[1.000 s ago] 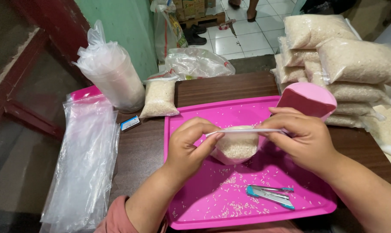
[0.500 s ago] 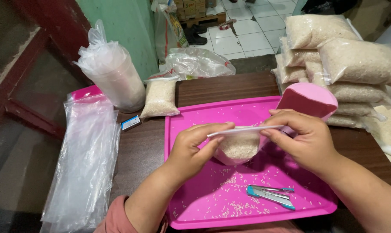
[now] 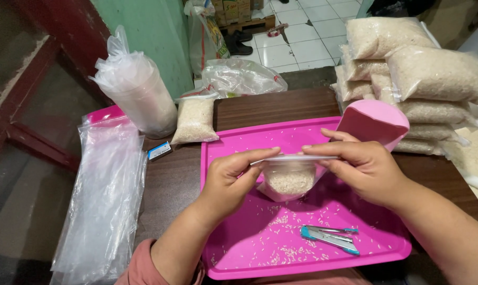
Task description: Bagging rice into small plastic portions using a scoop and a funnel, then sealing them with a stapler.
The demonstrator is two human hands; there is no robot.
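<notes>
At 6 o'clock a stapler (image 3: 329, 238) lies on the pink tray (image 3: 239, 264) among spilled grains. Above tray centre, the left hand (image 3: 229, 179) and right hand (image 3: 363, 166) each pinch one end of the bag (image 3: 289, 179), mouth pulled flat. It looks soft, saggy, slippery, best held by its top edge. At 1 o'clock a scoop (image 3: 373, 122), then packed bags (image 3: 434, 74). Since earlier, the bag sits slightly lower.

rice bags (image 3: 428, 79) wall right, stapler (image 3: 331, 238) near, tray (image 3: 239, 142) corner open

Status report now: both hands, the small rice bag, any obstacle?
Left hand, right hand pinch rice bag top flat. Bag over pink tray. Stapler nearby, not blocking.
</notes>
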